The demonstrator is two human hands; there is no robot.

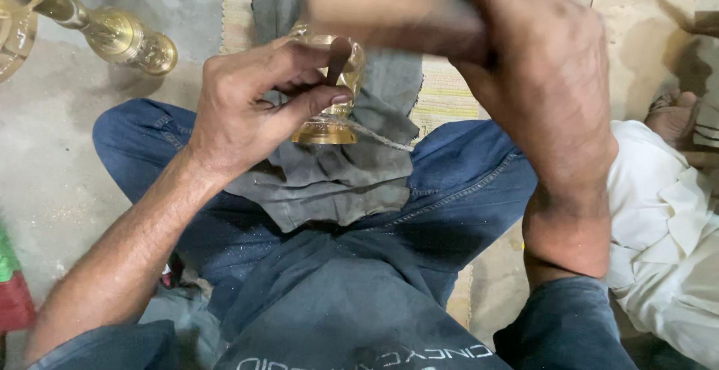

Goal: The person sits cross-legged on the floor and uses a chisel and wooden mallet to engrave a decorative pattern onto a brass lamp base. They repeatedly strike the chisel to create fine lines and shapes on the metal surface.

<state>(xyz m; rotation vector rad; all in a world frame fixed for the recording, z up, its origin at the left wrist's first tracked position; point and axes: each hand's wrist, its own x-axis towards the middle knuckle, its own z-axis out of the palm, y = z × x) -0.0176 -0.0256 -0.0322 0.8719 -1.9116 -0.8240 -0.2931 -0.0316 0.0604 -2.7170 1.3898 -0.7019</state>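
Brass bell-shaped piece sits on grey cloth over the lap. Left hand pinches a thin dark punch against its rim; right hand clenched on a blurred wooden handle. Looks mid-job; progress can't be judged.

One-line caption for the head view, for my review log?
Left hand pinches a thin dark tool against a brass piece on grey cloth; right hand grips a blurred handle.
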